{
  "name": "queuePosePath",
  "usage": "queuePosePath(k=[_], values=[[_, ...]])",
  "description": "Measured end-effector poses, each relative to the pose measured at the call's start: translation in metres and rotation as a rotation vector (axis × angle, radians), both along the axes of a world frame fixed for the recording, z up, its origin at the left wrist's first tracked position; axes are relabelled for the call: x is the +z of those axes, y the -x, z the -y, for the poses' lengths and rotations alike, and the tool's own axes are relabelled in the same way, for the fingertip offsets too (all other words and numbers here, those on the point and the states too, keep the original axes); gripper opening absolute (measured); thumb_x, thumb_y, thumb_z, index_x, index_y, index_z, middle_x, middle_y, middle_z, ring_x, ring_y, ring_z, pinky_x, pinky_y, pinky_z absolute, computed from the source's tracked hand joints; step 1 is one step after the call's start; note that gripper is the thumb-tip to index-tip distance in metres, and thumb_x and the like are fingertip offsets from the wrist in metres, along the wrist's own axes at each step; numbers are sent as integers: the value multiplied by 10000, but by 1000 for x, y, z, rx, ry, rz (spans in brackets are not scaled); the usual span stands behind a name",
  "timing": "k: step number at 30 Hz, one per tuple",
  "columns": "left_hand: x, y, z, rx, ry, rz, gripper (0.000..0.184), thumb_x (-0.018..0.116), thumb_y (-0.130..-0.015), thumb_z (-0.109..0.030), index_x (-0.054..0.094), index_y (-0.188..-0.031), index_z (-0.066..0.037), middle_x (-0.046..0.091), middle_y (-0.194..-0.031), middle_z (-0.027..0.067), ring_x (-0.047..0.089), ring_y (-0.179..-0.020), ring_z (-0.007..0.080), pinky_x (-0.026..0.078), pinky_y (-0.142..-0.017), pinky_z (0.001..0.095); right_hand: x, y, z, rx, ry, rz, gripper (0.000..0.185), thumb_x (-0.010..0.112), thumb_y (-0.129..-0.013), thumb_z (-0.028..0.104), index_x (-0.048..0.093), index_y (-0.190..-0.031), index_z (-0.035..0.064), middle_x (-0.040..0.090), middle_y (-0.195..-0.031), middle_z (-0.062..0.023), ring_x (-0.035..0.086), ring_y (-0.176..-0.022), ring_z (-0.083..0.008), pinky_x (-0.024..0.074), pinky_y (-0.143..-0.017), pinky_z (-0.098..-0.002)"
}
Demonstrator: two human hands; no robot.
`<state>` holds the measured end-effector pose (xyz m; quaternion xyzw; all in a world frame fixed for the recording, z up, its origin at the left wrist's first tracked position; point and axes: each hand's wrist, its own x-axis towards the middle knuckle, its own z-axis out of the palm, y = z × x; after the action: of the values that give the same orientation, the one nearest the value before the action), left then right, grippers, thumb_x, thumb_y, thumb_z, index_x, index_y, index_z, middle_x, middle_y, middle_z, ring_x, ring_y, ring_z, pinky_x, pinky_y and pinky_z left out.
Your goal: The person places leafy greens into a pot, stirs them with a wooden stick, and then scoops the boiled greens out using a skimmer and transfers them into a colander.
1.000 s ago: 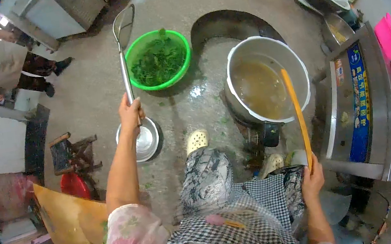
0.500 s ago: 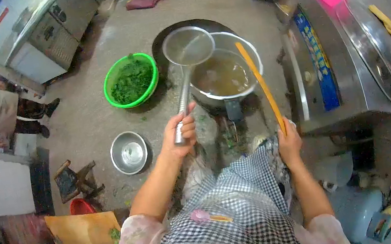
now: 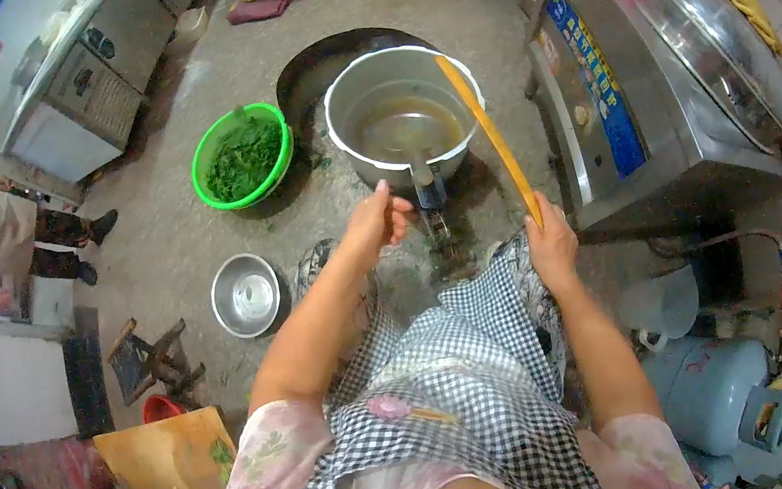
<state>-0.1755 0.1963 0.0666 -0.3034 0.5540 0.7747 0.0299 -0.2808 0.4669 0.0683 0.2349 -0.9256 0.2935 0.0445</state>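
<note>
My left hand (image 3: 379,220) is empty, its fingers loosely curled and apart, just in front of a large metal pot (image 3: 349,150). In the pot lies brownish liquid (image 3: 439,126). A strainer (image 3: 419,167) appears to rest in it, its handle over the near rim beside the pot's dark handle; its mesh is hard to make out. My right hand (image 3: 553,243) is closed around the lower end of a long yellow wooden stick (image 3: 495,140), whose upper end reaches over the pot's right rim. Left of the pot, a green basin (image 3: 273,186) holds leafy greens (image 3: 241,155).
A metal bowl (image 3: 247,295) sits on the floor at left, near a small folding stool (image 3: 148,362). Behind the pot is a large dark wok (image 3: 309,69). A steel appliance (image 3: 705,177) and a gas cylinder (image 3: 712,394) stand at right. Another person (image 3: 4,226) is at far left.
My left hand has let go of the strainer, which went from above the pot down into it. The stick stays in my right hand. The whole view has shifted slightly.
</note>
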Motion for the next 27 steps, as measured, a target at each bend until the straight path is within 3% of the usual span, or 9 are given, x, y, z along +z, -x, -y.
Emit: queuePosePath(k=[4, 10, 14, 16, 18, 21, 24, 26, 27], values=[[9, -52, 3, 37, 416, 75, 438, 369, -897, -408, 552, -774, -29, 460, -494, 13, 423, -416, 107, 323, -398, 242, -2, -1, -2, 4, 21, -42, 410, 535, -792, 169, 455, -1182, 68, 548, -982, -168, 540, -871, -334, 431, -732, -397], [11, -97, -25, 175, 368, -57, 244, 535, -838, -259, 562, -853, -17, 496, -605, 6, 436, -506, 72, 353, -438, 220, -2, -8, 10, 101, 138, -8, 402, 529, -797, 124, 452, -1181, 31, 540, -1041, -186, 532, -923, -329, 427, -773, -388], [12, -100, -63, -48, 249, -89, 369, 539, -846, -231, 456, -1153, -44, 501, -733, -13, 452, -611, 73, 388, -548, 215, -3, -40, 28, 259, 307, 155, 403, 517, -804, 97, 445, -1186, -9, 527, -1101, -187, 517, -1000, -305, 403, -858, -352], [12, -93, -83, 12, 221, -188, 465, 526, -855, -231, 367, -1245, -34, 485, -815, 2, 449, -684, 69, 401, -578, 218, 2, -66, 46, 355, 354, 209, 397, 518, -804, 88, 447, -1182, -14, 528, -1096, -191, 515, -1008, -299, 400, -867, -350], [6, -86, -82, -7, 190, -243, 515, 501, -868, -231, 301, -1288, -10, 494, -1024, 62, 486, -890, 119, 423, -753, 263, -3, -85, 62, 465, 447, 308, 395, 520, -798, 69, 448, -1175, -25, 529, -1081, -203, 520, -1004, -297, 405, -862, -339], [13, -78, -74, -17, 297, -303, 517, 460, -885, -234, 272, -1297, 16, 464, -1187, 119, 441, -1095, 178, 345, -931, 302, 5, -89, 72, 538, 468, 460, 393, 516, -796, 54, 447, -1173, -35, 540, -1062, -192, 544, -958, -283, 424, -820, -326], [22, -82, -52, 11, 414, -192, 509, 447, -891, -246, 278, -1292, 18, 478, -1169, 113, 455, -1063, 161, 366, -903, 292, 8, -72, 79, 594, 406, 487, 383, 504, -808, 63, 447, -1173, -36, 567, -961, -161, 564, -835, -253, 442, -745, -321], [31, -83, -55, 75, 298, -176, 497, 447, -891, -261, 297, -1282, 6, 502, -1104, 99, 482, -1001, 147, 388, -867, 284, 0, -70, 87, 630, 439, 552, 379, 500, -812, 70, 449, -1173, -33, 586, -878, -125, 573, -730, -215, 459, -671, -301], [33, -81, -58, 94, 248, -195, 482, 449, -891, -261, 313, -1271, 2, 507, -1082, 93, 488, -983, 144, 395, -854, 281, 13, -73, 90, 593, 477, 827, 313, 468, -849, 99, 470, -1134, -31, 565, -729, -54, 522, -556, -124, 431, -520, -239]])
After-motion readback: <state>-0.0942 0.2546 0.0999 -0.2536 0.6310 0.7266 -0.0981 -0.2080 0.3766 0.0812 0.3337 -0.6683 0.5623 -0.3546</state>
